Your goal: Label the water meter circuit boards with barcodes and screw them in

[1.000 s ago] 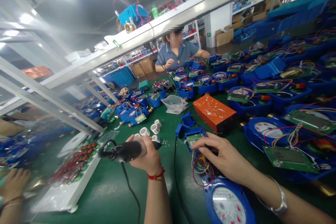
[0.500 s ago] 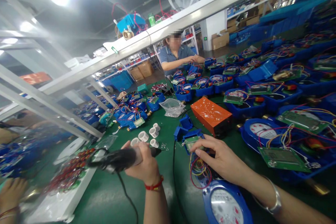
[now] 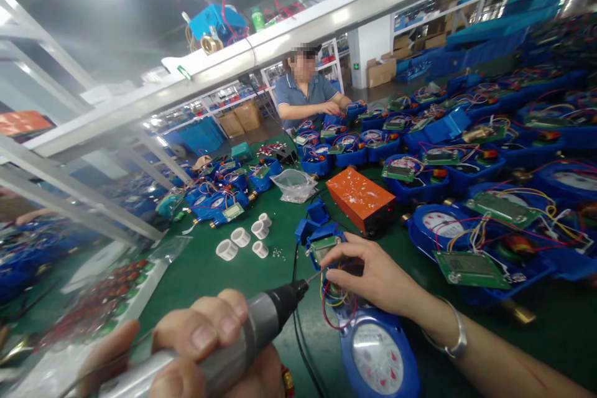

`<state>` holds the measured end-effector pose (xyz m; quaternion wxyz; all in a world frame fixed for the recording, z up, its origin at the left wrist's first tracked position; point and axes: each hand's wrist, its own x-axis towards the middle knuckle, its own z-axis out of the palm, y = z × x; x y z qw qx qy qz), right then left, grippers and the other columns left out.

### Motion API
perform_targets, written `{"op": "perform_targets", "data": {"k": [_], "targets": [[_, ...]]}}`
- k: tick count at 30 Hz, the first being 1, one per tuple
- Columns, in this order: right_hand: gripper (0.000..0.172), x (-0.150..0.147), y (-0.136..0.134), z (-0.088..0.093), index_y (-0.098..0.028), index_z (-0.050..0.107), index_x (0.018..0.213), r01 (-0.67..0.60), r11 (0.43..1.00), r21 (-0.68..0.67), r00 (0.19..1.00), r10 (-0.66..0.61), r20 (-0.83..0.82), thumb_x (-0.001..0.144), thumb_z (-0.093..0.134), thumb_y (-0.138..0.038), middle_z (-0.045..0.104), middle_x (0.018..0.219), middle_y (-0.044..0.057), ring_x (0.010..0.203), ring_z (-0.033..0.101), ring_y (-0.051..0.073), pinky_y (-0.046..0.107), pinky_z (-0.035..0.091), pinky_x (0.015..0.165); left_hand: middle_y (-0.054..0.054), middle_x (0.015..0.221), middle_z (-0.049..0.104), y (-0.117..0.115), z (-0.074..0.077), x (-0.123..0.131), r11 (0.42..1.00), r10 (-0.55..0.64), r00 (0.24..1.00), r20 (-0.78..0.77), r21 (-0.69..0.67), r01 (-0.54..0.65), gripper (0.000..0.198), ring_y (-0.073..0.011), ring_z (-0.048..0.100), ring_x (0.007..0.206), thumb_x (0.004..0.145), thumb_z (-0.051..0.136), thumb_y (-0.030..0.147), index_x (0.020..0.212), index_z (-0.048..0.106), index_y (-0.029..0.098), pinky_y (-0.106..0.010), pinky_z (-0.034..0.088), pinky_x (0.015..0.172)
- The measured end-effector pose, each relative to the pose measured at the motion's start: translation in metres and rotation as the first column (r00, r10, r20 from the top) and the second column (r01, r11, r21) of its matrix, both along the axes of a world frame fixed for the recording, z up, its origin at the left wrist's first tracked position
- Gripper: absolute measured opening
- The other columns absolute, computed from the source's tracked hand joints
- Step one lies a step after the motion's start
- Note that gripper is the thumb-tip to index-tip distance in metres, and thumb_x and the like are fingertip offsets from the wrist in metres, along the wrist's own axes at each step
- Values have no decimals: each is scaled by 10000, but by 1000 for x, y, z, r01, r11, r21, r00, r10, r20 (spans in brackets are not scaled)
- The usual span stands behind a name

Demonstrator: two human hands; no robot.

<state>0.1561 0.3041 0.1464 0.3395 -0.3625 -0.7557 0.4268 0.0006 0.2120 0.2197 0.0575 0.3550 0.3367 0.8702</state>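
Observation:
My left hand (image 3: 205, 336) is wrapped round an electric screwdriver (image 3: 261, 323) with a grey body and black nose. Its thin bit reaches up and right to the fingertips of my right hand (image 3: 368, 267). The thumb and index finger of that hand are pinched together at the near edge of a small green circuit board (image 3: 324, 249); whatever lies between them is too small to make out. The board rests in a blue housing, joined by looped coloured wires (image 3: 333, 298) to a blue water meter (image 3: 377, 354) with a round white dial.
White rings (image 3: 240, 237) and tiny screws (image 3: 278, 254) lie on the green table. An orange box (image 3: 361, 199) and a clear plastic bag (image 3: 293, 185) are behind. Several wired meters (image 3: 438, 224) crowd the right. A co-worker (image 3: 305, 96) sits opposite; a white shelf beam (image 3: 261, 43) crosses above.
The screwdriver has swung round and its bit has moved right, up to my right fingertips. My right hand stays at the circuit board. The whole view has shifted slightly.

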Motion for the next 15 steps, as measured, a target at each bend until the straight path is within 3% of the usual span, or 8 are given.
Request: {"op": "perform_targets", "data": {"k": [3,7,10,12,15], "targets": [[106,0,0,0,-232,740,839,-13,1000,8,999,13,-43,847,656,-296,623,843,27,824,588,187,311,429,742,84,553,409,6,7,12,997,-23,1000,-7,76,24,254,-81,315,472,641,783,273,825,611,242,-211,401,477],[107,0,1,-2,-224,728,794,-11,1000,21,998,12,-69,848,679,-303,618,788,12,836,573,186,309,411,761,65,557,370,6,8,12,1000,3,999,-43,6,-3,268,-78,323,469,634,789,319,618,545,208,-239,369,454],[99,0,1,-3,-216,710,766,-18,1000,24,997,20,-81,829,703,-292,610,768,2,834,570,181,301,406,757,68,557,373,5,10,11,999,31,999,-39,-16,-32,221,-95,311,471,630,796,338,785,645,291,-257,363,463],[91,-1,1,-2,-216,707,755,-19,1000,25,997,20,-70,820,712,-279,603,753,-2,825,566,180,297,403,749,71,558,397,6,12,11,1000,17,999,-36,-13,-17,318,-105,317,471,635,790,337,926,661,334,-265,370,466],[78,-1,1,0,-217,708,756,-25,999,39,998,27,-57,823,707,-258,606,752,-2,818,563,178,295,402,744,68,560,440,9,14,13,999,-6,997,-76,-32,4,328,-113,354,465,647,781,316,953,665,336,-275,394,457]]}}
